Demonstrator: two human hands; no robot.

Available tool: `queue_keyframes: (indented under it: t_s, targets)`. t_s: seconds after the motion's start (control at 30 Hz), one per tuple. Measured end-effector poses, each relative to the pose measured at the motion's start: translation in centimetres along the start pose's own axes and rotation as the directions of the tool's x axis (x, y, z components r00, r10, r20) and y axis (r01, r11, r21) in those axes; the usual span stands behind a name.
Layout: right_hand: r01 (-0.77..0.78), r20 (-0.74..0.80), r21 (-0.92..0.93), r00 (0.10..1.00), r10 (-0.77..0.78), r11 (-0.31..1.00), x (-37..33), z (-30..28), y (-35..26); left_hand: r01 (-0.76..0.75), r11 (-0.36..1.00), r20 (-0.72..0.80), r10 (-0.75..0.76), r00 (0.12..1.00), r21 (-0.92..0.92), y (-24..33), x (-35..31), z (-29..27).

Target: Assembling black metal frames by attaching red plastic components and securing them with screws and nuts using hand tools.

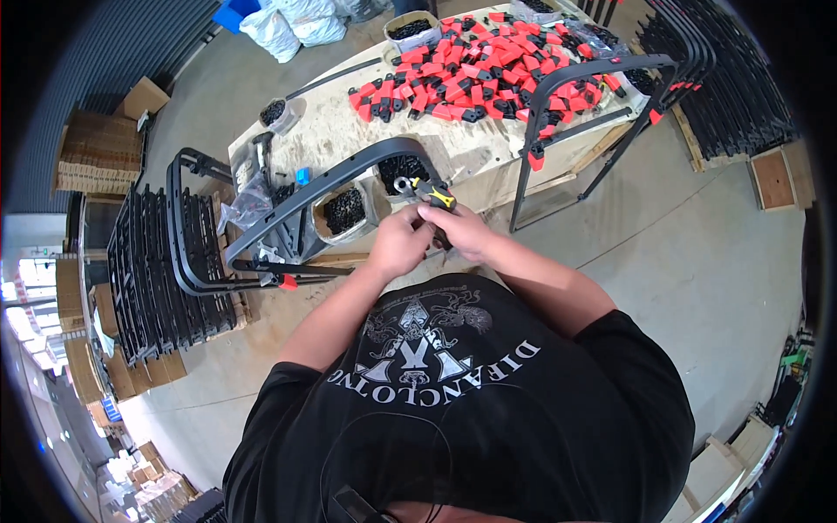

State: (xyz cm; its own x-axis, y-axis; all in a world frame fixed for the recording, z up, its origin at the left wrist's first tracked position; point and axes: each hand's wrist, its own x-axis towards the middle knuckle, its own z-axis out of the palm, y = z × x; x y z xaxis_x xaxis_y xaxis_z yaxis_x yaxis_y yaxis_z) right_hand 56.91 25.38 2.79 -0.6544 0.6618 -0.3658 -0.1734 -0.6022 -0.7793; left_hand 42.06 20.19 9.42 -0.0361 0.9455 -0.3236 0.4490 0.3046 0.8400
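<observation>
A wrench [433, 193] with a silver ring-shaped head and a yellow and black grip is held in my right hand [462, 233]. My left hand [403, 244] meets the right one in front of my chest, fingers pinched together. Something small and dark shows between and below the hands, too hidden to name. Just beyond them stand two bins, one whitish bin [370, 209] holding small black parts [344, 211], the other partly behind a bent black tubular frame [349, 166]. That frame leans against the table's near edge, with a red piece [289, 282] low on it.
Red and black plastic parts [488, 70] are heaped on the wooden table [323, 113]. A second black frame [558, 83] stands at its right side. Stacked black frames [166, 270] fill the left, more [732, 87] the far right. A small blue object [302, 176] lies nearby.
</observation>
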Motion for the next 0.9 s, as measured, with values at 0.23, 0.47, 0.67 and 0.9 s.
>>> queue_keyframes:
  t_s: [0.23,0.47,0.67,0.9]
  targets:
    - [0.025,-0.098,-0.089,0.995,-0.034,0.996,-1.1,-1.2,-2.7,0.008,0.999,-0.281,0.001,0.96,0.031,-4.7,1.5,0.7]
    - [0.108,-0.073,-0.493,0.984,-0.165,0.863,-0.5,-4.3,-2.5,-0.144,0.98,-0.236,0.11,0.966,-0.134,-5.3,4.5,3.3]
    - [-0.047,-0.371,-0.814,0.809,-0.456,0.578,-0.7,-8.9,-2.5,0.302,0.943,-0.104,-0.317,0.943,-0.142,-3.9,4.0,2.4]
    - [0.117,-0.454,-0.303,0.855,-0.251,0.946,4.3,-10.5,-1.1,0.366,0.827,0.071,-0.372,0.925,-0.426,-4.2,6.3,4.1]
